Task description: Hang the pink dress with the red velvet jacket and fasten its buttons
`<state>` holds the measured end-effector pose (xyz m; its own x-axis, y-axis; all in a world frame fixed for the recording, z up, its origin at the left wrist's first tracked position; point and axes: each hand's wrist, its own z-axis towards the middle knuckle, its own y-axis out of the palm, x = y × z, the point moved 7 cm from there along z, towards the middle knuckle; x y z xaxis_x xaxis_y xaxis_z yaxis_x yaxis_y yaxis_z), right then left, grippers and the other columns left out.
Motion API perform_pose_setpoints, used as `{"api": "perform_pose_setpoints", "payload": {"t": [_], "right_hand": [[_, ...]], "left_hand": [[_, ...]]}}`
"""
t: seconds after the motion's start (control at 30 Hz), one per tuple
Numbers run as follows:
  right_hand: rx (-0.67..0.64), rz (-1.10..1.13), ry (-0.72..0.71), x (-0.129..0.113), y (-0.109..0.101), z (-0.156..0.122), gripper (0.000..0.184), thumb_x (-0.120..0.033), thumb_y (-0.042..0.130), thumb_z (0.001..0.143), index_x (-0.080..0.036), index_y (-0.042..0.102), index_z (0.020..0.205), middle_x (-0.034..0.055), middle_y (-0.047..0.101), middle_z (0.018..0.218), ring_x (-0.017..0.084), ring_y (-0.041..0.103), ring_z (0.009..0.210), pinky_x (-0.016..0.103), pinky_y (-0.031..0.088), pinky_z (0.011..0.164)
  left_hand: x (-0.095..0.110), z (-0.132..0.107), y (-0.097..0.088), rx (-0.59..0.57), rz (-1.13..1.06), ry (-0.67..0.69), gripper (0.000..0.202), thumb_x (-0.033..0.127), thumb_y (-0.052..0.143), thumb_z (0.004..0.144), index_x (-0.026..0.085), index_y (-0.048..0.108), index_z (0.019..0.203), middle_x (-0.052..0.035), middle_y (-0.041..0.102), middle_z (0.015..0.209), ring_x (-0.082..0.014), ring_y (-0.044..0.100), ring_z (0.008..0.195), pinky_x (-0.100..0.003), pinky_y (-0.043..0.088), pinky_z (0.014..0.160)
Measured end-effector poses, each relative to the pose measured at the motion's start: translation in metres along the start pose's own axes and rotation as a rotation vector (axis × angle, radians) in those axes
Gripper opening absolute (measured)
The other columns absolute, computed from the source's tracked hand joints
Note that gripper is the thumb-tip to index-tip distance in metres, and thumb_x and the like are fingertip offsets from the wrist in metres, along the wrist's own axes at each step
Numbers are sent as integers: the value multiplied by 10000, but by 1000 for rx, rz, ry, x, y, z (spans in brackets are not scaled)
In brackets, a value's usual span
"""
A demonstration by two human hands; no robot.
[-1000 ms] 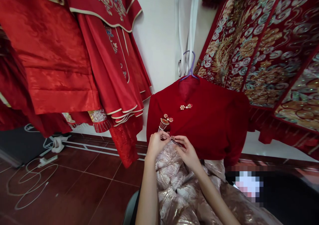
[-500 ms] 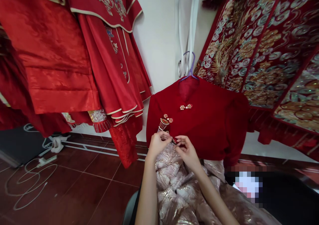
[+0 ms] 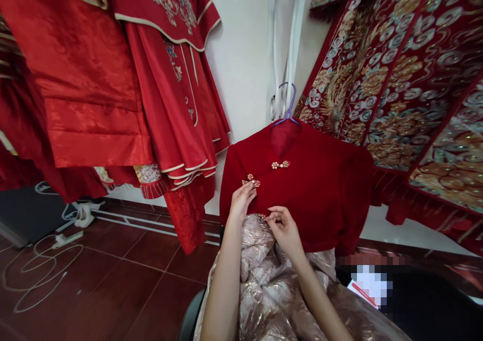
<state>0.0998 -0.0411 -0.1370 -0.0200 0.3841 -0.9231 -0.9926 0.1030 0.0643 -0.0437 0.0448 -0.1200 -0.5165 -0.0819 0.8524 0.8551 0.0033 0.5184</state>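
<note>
A red velvet jacket [image 3: 313, 195] hangs in front of me on a purple hanger [image 3: 290, 110]. One beaded flower clasp [image 3: 280, 165] sits below its neckline. My left hand [image 3: 242, 200] is closed at the jacket's left side, its fingertips on a gold and red fan-shaped tassel ornament [image 3: 249, 181] that they mostly cover. Lower down, my right hand [image 3: 284, 229] pinches at the hem by a small beaded flower clasp [image 3: 262, 217], which the fingers partly hide. Beneath both arms lies a bunched, shiny pale pink fabric [image 3: 260, 275].
Red garments [image 3: 94, 94] hang at the left, and a heavily embroidered red gown [image 3: 396, 89] hangs at the right. White straps [image 3: 289, 39] hold the hanger. A metal rack rail [image 3: 151, 220], white shoes [image 3: 85, 214] and a loose cable [image 3: 41, 275] are on the tiled floor.
My left hand has moved up from the hem to the tassel ornament. My right hand stays at the lower clasp. The view has shifted slightly.
</note>
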Motion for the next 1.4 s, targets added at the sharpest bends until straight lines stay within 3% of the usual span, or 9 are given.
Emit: {"api": "perform_pose_setpoints", "payload": {"t": [0.17,0.33,0.53,0.67,0.87,1.1,1.23,1.4], "right_hand": [[19,32,45,0,-5,2,261,-331,613,751,-205,532,964,17,589,768,151,577,693,259,487,594],[17,55,53,-3,-8,3,252,-304,600,741,-205,526,960,19,605,768,160,598,709,267,487,602],[-10,73,76,1,-8,3,273,-325,615,752,-206,526,981,20,620,766,155,599,663,272,494,589],[-16,85,89,4,-9,4,282,-330,621,743,-209,525,979,14,619,758,150,591,638,274,493,585],[-20,97,94,2,-10,5,287,-328,625,729,-213,524,972,7,616,744,147,586,618,274,484,579],[-42,87,98,3,-8,5,287,-334,617,737,-215,517,978,2,617,737,148,577,612,278,476,588],[-39,89,96,3,-9,5,283,-326,618,736,-212,521,977,3,616,723,153,577,613,281,475,589],[-40,99,116,3,-10,5,293,-322,613,734,-207,517,986,2,618,734,142,579,622,259,467,586]], "left_hand": [[3,7,-1,29,-74,8,191,260,739,708,129,687,837,-73,717,933,-123,666,856,-321,474,954],[0,2,3,0,-55,-20,263,297,755,686,139,698,888,-92,705,1052,-144,655,963,-291,467,931],[0,3,5,60,-105,-36,240,284,729,713,149,693,909,-87,702,1068,-142,647,998,-254,472,900],[0,7,11,15,-147,-47,173,249,682,757,149,684,898,-80,701,1055,-142,646,1001,-251,481,914],[4,5,14,-2,-37,-83,95,233,607,812,172,661,860,-60,699,1014,-123,650,948,-249,494,916],[6,1,23,-122,-39,-139,146,259,617,817,157,686,894,-84,706,1027,-158,660,936,-287,515,903],[5,7,21,-142,11,-102,201,273,686,766,143,706,917,-99,706,1049,-163,659,951,-300,482,930],[8,8,16,-71,-13,-26,285,286,792,627,129,726,855,-105,719,1018,-182,654,956,-313,444,939]]}}
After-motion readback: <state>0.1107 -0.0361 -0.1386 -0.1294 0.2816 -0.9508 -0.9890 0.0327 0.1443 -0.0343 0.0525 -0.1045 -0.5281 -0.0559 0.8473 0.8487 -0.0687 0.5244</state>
